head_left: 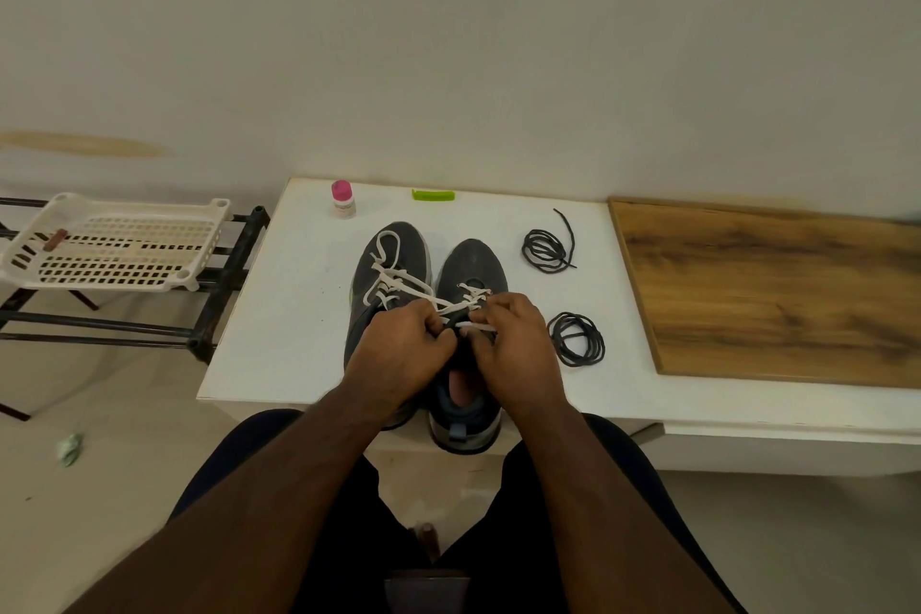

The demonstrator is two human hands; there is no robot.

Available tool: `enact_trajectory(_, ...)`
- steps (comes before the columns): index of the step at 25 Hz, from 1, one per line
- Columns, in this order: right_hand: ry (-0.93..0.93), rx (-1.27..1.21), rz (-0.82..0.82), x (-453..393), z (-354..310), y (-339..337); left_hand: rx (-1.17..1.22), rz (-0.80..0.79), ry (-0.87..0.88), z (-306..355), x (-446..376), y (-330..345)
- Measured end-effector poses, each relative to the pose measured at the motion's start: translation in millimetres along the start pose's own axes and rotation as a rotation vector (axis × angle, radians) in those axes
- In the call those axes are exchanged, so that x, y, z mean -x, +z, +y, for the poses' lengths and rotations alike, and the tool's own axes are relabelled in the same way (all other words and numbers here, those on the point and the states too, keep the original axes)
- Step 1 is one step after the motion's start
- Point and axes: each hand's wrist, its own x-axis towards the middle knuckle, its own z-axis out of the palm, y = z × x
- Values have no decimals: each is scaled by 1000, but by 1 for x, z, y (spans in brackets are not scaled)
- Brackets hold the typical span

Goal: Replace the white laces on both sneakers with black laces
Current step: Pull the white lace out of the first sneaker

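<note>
Two dark grey sneakers stand side by side on a white table point(279, 314), toes pointing away from me. The left sneaker point(393, 254) carries loose white laces point(391, 274) trailing over its toe. On the right sneaker point(473, 264), white lace point(471, 292) is still threaded near the tongue. My left hand point(398, 354) and my right hand point(513, 344) meet over the right sneaker's eyelets, each pinching white lace. Two coiled black laces lie to the right: one farther back point(545, 247), one nearer point(575, 339).
A small bottle with a pink cap point(343, 198) and a green comb point(432, 194) sit at the table's back edge. A wooden board point(777, 294) covers the right side. A white plastic tray point(114, 242) rests on a black rack at the left.
</note>
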Motion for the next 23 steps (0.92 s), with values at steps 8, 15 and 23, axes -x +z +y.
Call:
enact_trajectory(8, 119, -188, 149, -3, -3, 1, -359, 57, 13, -4, -3, -12)
enact_trajectory(15, -32, 24, 40, -7, -7, 8, -286, -57, -1, -4, 1, -5)
enact_trajectory(23, -11, -56, -52, -7, -4, -3, -180, -51, 1, -6, 1, -1)
